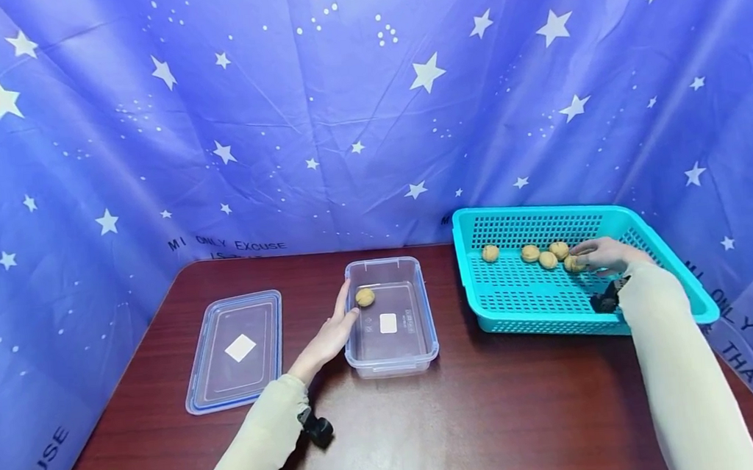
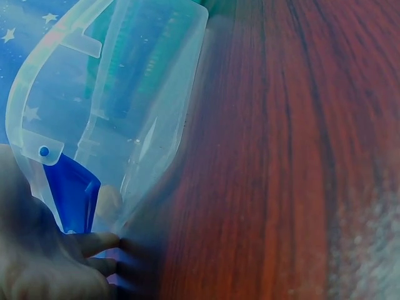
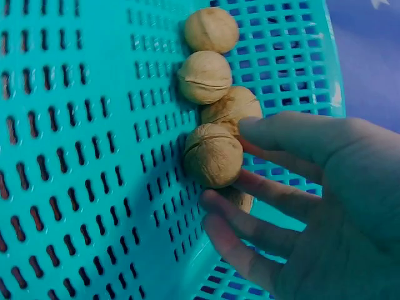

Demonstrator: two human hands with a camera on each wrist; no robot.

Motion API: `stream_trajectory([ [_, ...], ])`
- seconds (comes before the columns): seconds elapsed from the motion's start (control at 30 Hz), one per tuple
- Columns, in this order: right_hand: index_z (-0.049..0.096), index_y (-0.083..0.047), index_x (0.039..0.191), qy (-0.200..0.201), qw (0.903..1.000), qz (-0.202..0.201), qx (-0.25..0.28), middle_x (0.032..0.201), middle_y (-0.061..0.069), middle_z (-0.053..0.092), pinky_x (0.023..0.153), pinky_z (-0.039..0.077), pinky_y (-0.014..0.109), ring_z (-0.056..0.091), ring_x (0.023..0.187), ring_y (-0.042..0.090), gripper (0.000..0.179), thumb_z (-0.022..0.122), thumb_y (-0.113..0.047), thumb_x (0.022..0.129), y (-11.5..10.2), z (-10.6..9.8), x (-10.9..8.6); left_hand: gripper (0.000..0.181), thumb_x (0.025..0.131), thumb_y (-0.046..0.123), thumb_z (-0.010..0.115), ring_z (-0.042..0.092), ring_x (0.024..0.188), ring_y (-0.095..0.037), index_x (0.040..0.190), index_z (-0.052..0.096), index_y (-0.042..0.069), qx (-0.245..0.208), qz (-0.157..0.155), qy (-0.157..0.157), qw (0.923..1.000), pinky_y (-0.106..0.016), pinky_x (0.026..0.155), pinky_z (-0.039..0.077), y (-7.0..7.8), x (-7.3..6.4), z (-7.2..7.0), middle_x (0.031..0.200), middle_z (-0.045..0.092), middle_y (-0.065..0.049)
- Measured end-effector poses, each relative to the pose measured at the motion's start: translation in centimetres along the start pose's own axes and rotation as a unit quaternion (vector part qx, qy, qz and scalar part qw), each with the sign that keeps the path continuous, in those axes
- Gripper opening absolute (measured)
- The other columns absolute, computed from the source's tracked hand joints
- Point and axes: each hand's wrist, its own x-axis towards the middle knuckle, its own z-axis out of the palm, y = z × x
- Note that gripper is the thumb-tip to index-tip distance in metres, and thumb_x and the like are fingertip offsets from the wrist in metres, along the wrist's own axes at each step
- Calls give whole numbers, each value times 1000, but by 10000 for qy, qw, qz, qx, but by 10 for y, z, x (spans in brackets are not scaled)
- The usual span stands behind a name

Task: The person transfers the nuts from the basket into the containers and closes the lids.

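Note:
In the head view, a clear plastic food container (image 1: 397, 370) with a small white label stands mid-table, one walnut (image 1: 364, 297) inside near its left wall. My left hand (image 1: 333, 334) rests along that left side, fingers stretched along the outside and thumb at the rim. The left wrist view shows its fingers beside a blue latch (image 2: 72, 194). Over in a turquoise basket (image 1: 522, 312), my right hand (image 1: 607, 255) holds a walnut (image 3: 214, 156) between thumb and fingers. Several other walnuts (image 3: 205, 76) lie close by, one partly hidden behind the fingers. Another walnut (image 1: 491, 253) sits apart at the basket's left.
Left of the container, a clear lid (image 1: 262, 347) with a white label lies flat on the dark red wooden table (image 1: 484, 418). A blue curtain (image 1: 341, 120) with white stars hangs behind and at both sides. The basket's right end reaches near the curtain.

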Motion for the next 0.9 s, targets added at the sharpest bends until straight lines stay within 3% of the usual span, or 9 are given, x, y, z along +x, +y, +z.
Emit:
stream_trajectory([
  [0.17, 25, 18, 141, -90, 9999, -64, -62, 140, 44, 24, 94, 42, 57, 31, 125, 57, 54, 45, -14, 102, -3, -2, 6, 62, 105, 28, 32, 27, 132, -51, 156, -2, 27, -36, 24, -17, 10000, -59, 110, 3, -1, 0, -1, 159, 14, -13],
  [0.27, 28, 18, 140, -39, 9999, -94, -13, 136, 43, 31, 91, 46, 53, 43, 117, 53, 54, 48, -13, 101, -4, -3, 9, 62, 105, 27, 32, 27, 132, -51, 156, -2, 27, -54, 27, 5, 10000, -59, 111, 3, -2, -1, -1, 159, 13, -12],
  [0.37, 27, 18, 141, -112, 9993, -69, 339, 127, 37, 43, 84, 50, 45, 56, 98, 36, 55, 50, -10, 100, -3, -2, 12, 62, 105, 27, 32, 27, 133, -51, 156, -3, 26, -44, 28, -4, 10000, -59, 111, 2, -2, -1, -1, 160, 12, -11],
  [0.47, 24, 17, 142, -277, 9966, -8, 778, 122, 26, 45, 77, 49, 40, 53, 82, 21, 57, 51, -6, 98, -3, -1, 13, 62, 105, 26, 32, 26, 134, -50, 156, -3, 25, -56, 35, -30, 10000, -59, 111, 2, -1, -2, -2, 160, 10, -11],
  [0.53, 24, 18, 142, -336, 9967, -68, 731, 128, 32, 41, 81, 50, 38, 54, 89, 17, 57, 52, -5, 97, -3, 0, 13, 62, 105, 26, 32, 25, 134, -49, 156, -3, 25, -65, 41, -53, 10000, -59, 110, 1, -1, -2, -2, 160, 10, -11],
  [0.7, 32, 18, 138, -203, 9988, -261, 363, 139, 40, 30, 89, 49, 42, 50, 112, 30, 52, 52, -5, 97, -3, 3, 11, 63, 105, 25, 32, 25, 134, -50, 156, -4, 25, -99, 29, -88, 9999, -59, 110, 0, 0, -1, -2, 160, 9, -11],
  [0.77, 34, 17, 138, -89, 9986, -287, 431, 137, 38, 34, 87, 49, 43, 51, 110, 32, 51, 53, -5, 96, -2, 3, 12, 63, 104, 25, 33, 24, 134, -50, 156, -3, 25, -128, 28, -75, 9999, -59, 110, -1, 0, -1, -1, 160, 9, -11],
  [0.9, 36, 13, 140, 155, 9966, -419, 694, 133, 32, 42, 80, 51, 42, 56, 96, 22, 52, 56, -4, 95, -1, 4, 13, 64, 104, 25, 33, 23, 135, -50, 156, -2, 26, -160, 11, -54, 9999, -58, 110, -1, 0, 0, -1, 160, 10, -11],
])
